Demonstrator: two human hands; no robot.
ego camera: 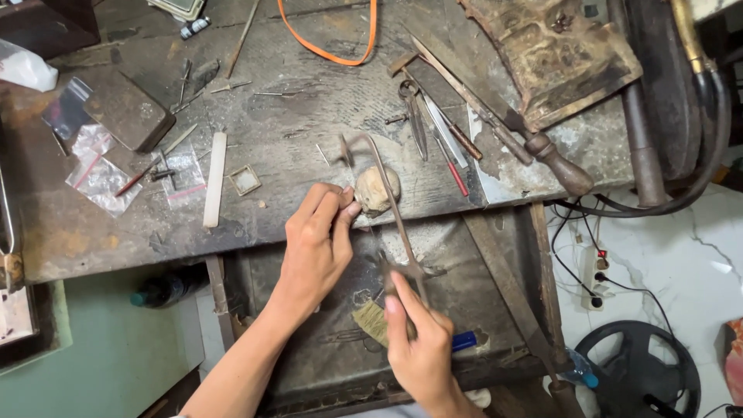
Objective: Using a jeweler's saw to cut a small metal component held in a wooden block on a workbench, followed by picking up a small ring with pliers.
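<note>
My left hand point(313, 244) reaches over the bench edge, its fingertips pinched together against a pale rounded peg point(377, 190). Whatever small piece they pinch is hidden by the fingers. My right hand point(422, 340) is closed on the handle of a thin metal saw frame point(385, 182). The frame is blurred and arches from the handle up over the peg. The two hands are about a hand's width apart, the right one lower and nearer to me.
On the worn bench lie a small square frame point(245, 179), a white stick point(215, 178), plastic bags point(101, 174), a dark block point(128, 116), an orange band point(333, 42) and several files and pliers point(441, 131). Below is an open drawer point(464, 248) holding a brush point(371, 321). A power strip point(594, 275) and a fan point(638, 371) are at the right.
</note>
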